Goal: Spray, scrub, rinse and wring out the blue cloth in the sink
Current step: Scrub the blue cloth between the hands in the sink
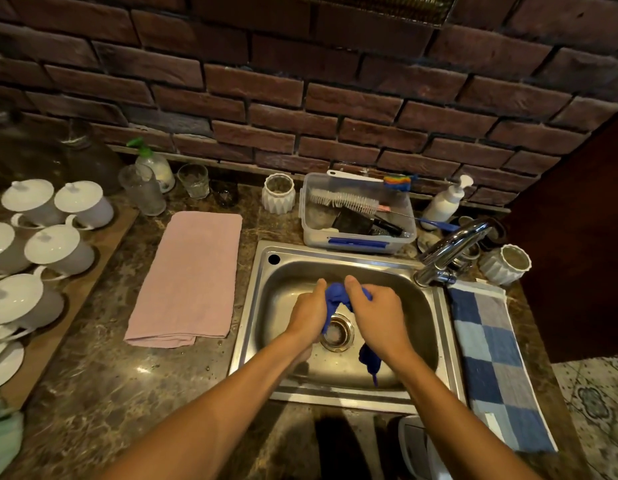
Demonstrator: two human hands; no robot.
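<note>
The blue cloth [336,295] is bunched between both my hands over the steel sink [338,263], above the drain [336,332]. My left hand [309,311] grips its left part, thumb pointing up. My right hand [377,311] grips the right part, and a dark wet tail of the cloth [369,360] hangs below my right wrist. The chrome tap [451,249] stands at the sink's right rear; no water stream is visible. A spray bottle with a green trigger [151,164] stands far back on the left of the counter.
A folded pink towel [193,277] lies left of the sink, a blue checked towel [494,362] on its right. A plastic box of brushes [358,216] sits behind the sink beside a white pump bottle [446,199]. White lidded cups [58,247] crowd a board at far left.
</note>
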